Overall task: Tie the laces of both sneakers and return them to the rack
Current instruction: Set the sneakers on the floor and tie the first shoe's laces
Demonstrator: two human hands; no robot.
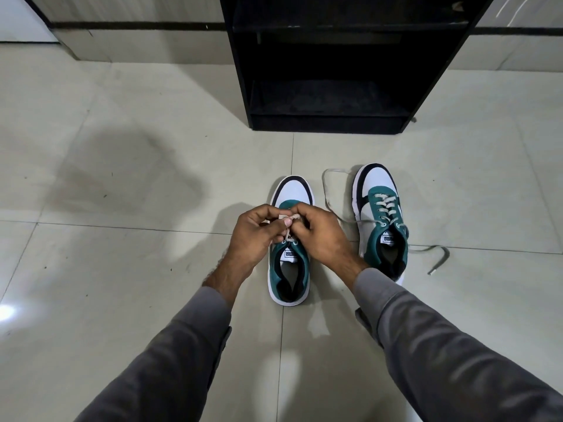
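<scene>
Two green, white and black sneakers stand on the tiled floor, toes pointing away from me. Over the left sneaker my left hand and my right hand meet, both pinching its beige lace just above the tongue. The hands hide most of that lace and the eyelets. The right sneaker stands apart to the right with its lace loose, one end looping left on the floor and the other trailing right.
A black shoe rack with open shelves stands on the floor just beyond the sneakers. A wall base with a dark stripe runs along the back. Pale floor tiles spread left and right.
</scene>
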